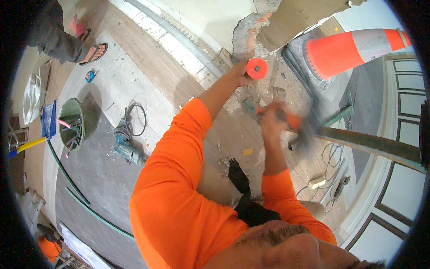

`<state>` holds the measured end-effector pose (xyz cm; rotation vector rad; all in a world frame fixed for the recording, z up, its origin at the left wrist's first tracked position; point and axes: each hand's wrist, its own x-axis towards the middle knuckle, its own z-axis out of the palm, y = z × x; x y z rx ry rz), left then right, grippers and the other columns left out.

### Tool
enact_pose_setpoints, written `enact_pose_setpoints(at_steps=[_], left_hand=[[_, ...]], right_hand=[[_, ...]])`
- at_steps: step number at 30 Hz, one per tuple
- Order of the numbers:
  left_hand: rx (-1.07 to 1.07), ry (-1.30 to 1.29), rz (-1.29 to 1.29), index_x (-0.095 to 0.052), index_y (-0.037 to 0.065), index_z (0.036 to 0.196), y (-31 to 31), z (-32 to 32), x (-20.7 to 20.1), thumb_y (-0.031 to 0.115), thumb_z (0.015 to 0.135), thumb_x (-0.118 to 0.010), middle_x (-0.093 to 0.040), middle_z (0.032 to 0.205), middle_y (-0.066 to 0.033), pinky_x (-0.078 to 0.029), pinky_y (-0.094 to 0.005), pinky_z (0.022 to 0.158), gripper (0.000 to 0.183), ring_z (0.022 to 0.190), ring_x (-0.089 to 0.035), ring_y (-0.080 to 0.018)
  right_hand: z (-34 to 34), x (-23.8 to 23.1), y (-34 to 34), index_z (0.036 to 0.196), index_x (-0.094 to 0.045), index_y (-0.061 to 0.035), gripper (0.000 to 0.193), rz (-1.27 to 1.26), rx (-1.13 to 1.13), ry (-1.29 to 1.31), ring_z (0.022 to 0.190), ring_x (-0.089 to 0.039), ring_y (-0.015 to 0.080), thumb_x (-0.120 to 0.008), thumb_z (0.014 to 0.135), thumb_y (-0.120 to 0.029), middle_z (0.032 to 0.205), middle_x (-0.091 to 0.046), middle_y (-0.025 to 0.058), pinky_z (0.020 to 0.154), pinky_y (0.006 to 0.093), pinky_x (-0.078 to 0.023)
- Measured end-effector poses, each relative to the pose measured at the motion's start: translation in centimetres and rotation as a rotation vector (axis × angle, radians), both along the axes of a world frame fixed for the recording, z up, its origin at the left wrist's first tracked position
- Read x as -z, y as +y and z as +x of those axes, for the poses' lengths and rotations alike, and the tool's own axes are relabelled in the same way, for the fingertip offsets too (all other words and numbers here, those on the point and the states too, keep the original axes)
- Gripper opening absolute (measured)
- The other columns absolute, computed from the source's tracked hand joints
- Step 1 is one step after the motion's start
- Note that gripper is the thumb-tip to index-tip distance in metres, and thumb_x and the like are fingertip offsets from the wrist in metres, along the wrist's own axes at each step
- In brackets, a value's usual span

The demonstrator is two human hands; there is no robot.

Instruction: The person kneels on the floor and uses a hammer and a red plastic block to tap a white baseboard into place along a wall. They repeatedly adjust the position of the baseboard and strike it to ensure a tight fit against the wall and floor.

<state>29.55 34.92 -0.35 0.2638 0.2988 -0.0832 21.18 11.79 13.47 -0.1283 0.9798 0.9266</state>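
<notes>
Dusty wood floor (pixel 224 117) under everything, with rubble scattered below a ragged, broken wall (pixel 244 39). Left hand (pixel 240 75) has the chisel (pixel 257 69) right by the bottom of that wall, round red guard facing up at the camera. I'd say the guard's there to shield the knuckles, and the grip sits below it to keep the struck end free. Fingers look curled snug round the shank, but the guard and the hand itself hide most of them, so can't tell exactly how tight.

Right hand (pixel 271 123) is clenched round the hammer (pixel 293 121), orange handle, dark head just a smear. No gap between palm and handle that I can see, though single fingers are too blurry to pick out. It's out to the right, apart from the chisel, probably for swing room.

Cone (pixel 333 56) sits close by, maybe to keep people off. Drill (pixel 127 147) and bucket (pixel 70 106) are well left, likely parked clear of the elbows.
</notes>
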Motion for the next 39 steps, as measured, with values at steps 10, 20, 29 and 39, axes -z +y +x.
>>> enact_pose_setpoints(at_steps=[10, 20, 29, 39], left_hand=[[0.462, -0.149, 1.345, -0.061, 0.000, 0.115, -1.7, -5.3, 3.7, 0.018, 0.097, -0.057, -0.067, 0.110, -0.0086, -0.055, -0.0353, 0.084, 0.026, 0.098, -0.065, -0.0197], [0.127, 0.029, 0.248, -0.061, 0.004, 0.107, -3.9, -3.5, -1.0, 0.014, 0.097, -0.058, -0.065, 0.099, -0.0059, -0.056, -0.0324, 0.079, 0.014, 0.090, -0.065, -0.0170], [-0.034, -0.194, -0.026, -0.062, 0.002, 0.108, 0.7, -0.1, 2.9, 0.007, 0.098, -0.052, -0.065, 0.101, -0.0080, -0.056, -0.0323, 0.083, 0.015, 0.091, -0.064, -0.0176], [-0.119, -0.095, -0.006, -0.061, 0.005, 0.105, -0.8, 0.9, 1.8, 0.009, 0.099, -0.052, -0.066, 0.106, -0.0055, -0.056, -0.0321, 0.086, 0.011, 0.094, -0.065, -0.0161]], right_hand=[[-7.9, 3.1, 2.0, 0.071, -0.053, -0.0080, 0.034, -1.114, -0.741, -1.211, 0.039, -0.047, 0.0123, -0.071, 0.090, -0.030, 0.054, -0.050, 0.0017, 0.037, 0.0299, -0.038], [-6.5, -6.0, 1.6, 0.069, -0.054, -0.0064, 0.034, -1.304, -0.339, -1.609, 0.046, -0.049, 0.0099, -0.063, 0.098, -0.023, 0.055, -0.051, 0.0008, 0.046, 0.0283, -0.041], [-5.5, -4.9, 6.3, 0.071, -0.050, -0.0060, 0.029, -1.145, 0.006, -1.533, 0.058, -0.055, 0.0125, -0.059, 0.097, -0.017, 0.067, -0.057, 0.0056, 0.054, 0.0297, -0.047], [-5.7, -5.9, 4.9, 0.073, -0.054, -0.0082, 0.030, -1.201, -0.373, -1.381, 0.043, -0.048, 0.0112, -0.068, 0.093, -0.025, 0.054, -0.051, 0.0019, 0.043, 0.0282, -0.038]])
